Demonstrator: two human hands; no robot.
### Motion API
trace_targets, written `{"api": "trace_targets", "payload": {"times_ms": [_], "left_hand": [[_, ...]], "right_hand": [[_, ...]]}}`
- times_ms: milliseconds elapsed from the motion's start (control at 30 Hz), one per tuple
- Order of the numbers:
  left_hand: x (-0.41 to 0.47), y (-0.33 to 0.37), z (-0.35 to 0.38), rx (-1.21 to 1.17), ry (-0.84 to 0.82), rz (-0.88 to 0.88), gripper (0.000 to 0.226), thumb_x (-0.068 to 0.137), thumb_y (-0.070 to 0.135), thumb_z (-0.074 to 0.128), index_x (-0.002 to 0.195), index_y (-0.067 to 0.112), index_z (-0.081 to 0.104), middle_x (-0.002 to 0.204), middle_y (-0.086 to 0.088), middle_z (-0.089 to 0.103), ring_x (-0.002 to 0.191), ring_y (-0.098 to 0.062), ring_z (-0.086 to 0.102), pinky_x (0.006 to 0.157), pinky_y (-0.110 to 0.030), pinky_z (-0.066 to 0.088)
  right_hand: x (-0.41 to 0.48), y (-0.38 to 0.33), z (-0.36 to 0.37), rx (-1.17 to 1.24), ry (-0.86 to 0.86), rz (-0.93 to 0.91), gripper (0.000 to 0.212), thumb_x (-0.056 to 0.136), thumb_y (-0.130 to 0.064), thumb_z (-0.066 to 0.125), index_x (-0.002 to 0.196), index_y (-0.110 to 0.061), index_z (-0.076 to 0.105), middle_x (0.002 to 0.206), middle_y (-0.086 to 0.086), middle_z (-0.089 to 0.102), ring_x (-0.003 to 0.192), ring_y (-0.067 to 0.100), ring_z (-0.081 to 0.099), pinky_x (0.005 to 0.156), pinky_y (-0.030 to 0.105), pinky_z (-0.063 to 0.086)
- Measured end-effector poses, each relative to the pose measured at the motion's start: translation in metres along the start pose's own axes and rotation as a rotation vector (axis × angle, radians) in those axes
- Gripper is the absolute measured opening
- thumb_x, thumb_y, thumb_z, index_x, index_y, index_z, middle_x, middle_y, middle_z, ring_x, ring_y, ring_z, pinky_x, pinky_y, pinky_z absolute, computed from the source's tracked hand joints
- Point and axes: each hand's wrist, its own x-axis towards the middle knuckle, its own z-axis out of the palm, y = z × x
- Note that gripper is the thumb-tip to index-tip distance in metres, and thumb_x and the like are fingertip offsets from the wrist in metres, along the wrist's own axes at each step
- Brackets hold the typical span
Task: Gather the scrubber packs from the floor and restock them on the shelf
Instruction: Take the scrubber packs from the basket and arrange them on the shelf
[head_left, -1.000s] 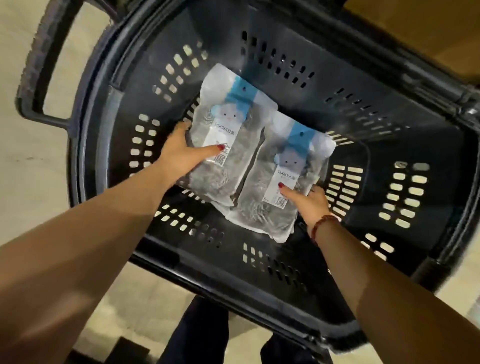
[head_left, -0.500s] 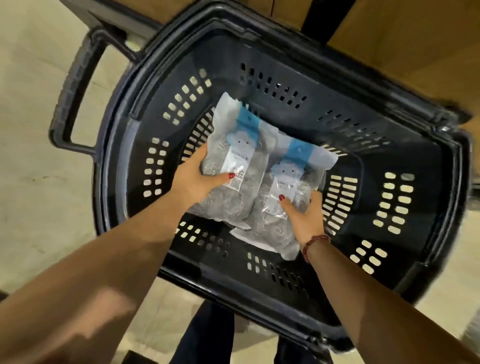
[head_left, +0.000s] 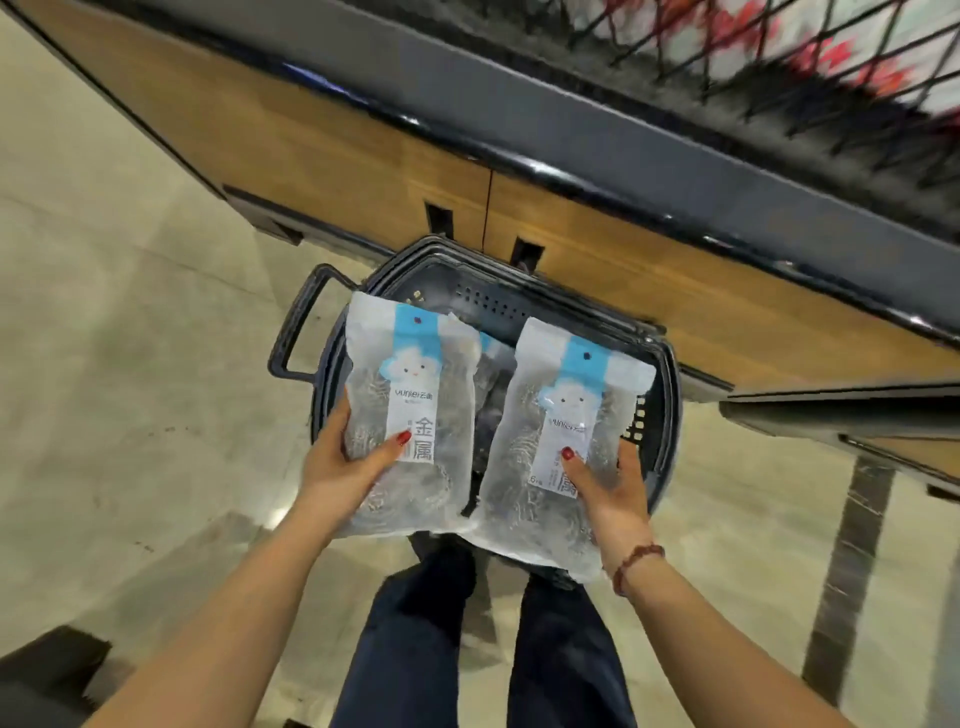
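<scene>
Grips left pack (head_left: 410, 415) in left hand (head_left: 337, 467), right pack (head_left: 561, 431) in right hand (head_left: 608, 488), fingers (head_left: 627, 467) curled behind, thumbs in front. Lifts both above the basket (head_left: 658, 410) now, no longer down inside it. Frees them for the shelf (head_left: 623, 171).

Open floor (head_left: 130, 364) left of the basket (head_left: 493, 306), wooden shelf base (head_left: 311, 150) close behind it, dark shelf ledge (head_left: 597, 150) jutting above, two held scrubber packs (head_left: 415, 415) covering most of its mouth.

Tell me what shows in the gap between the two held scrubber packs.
Head view: nothing held lies there; through the gap shows the black basket below, with a third pack lying inside.
</scene>
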Motion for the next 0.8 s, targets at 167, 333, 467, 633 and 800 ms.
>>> {"api": "trace_targets", "payload": {"times_ms": [167, 333, 467, 633, 800], "left_hand": [[-0.084, 0.072, -0.033, -0.027, 0.024, 0.116, 0.07, 0.065, 0.04, 0.088, 0.122, 0.055, 0.051, 0.118, 0.012, 0.067, 0.104, -0.008, 0.067, 0.092, -0.042, 0.054], [-0.145, 0.133, -0.059, -0.059, 0.033, 0.31, 0.087, 0.076, 0.021, 0.08, 0.139, 0.054, 0.03, 0.131, 0.026, 0.045, 0.116, -0.003, 0.05, 0.092, -0.025, 0.046], [-0.167, 0.163, -0.073, -0.097, -0.032, 0.415, 0.095, 0.071, 0.03, 0.081, 0.141, 0.059, 0.025, 0.146, 0.018, 0.041, 0.133, -0.008, 0.043, 0.105, -0.036, 0.043], [-0.185, 0.202, -0.067, -0.161, -0.101, 0.499, 0.083, 0.075, 0.014, 0.079, 0.137, 0.05, 0.037, 0.118, 0.041, 0.044, 0.096, 0.022, 0.049, 0.091, -0.022, 0.047], [-0.187, 0.227, -0.056, -0.18, -0.16, 0.524, 0.087, 0.064, 0.026, 0.086, 0.132, 0.057, 0.042, 0.133, 0.019, 0.052, 0.114, -0.01, 0.056, 0.094, -0.045, 0.052]], "right_hand": [[-0.086, -0.07, -0.011, -0.052, -0.044, -0.143, 0.051, 0.086, -0.026, 0.073, 0.131, -0.021, 0.049, 0.127, -0.002, 0.063, 0.117, 0.018, 0.061, 0.097, 0.043, 0.052], [-0.155, -0.119, -0.018, 0.015, -0.092, -0.288, 0.057, 0.082, -0.036, 0.076, 0.132, -0.027, 0.051, 0.127, -0.005, 0.063, 0.119, 0.016, 0.06, 0.099, 0.049, 0.05], [-0.187, -0.139, -0.027, 0.08, -0.082, -0.373, 0.041, 0.084, -0.024, 0.068, 0.123, -0.022, 0.055, 0.119, 0.001, 0.068, 0.107, 0.018, 0.066, 0.091, 0.046, 0.055], [-0.209, -0.169, -0.032, 0.147, -0.009, -0.478, 0.037, 0.087, -0.011, 0.066, 0.12, -0.021, 0.051, 0.116, 0.0, 0.065, 0.098, 0.011, 0.067, 0.083, 0.033, 0.059], [-0.211, -0.193, -0.047, 0.148, 0.081, -0.624, 0.078, 0.083, -0.015, 0.071, 0.145, -0.038, 0.029, 0.135, -0.031, 0.039, 0.127, 0.005, 0.046, 0.101, 0.033, 0.048]]}}
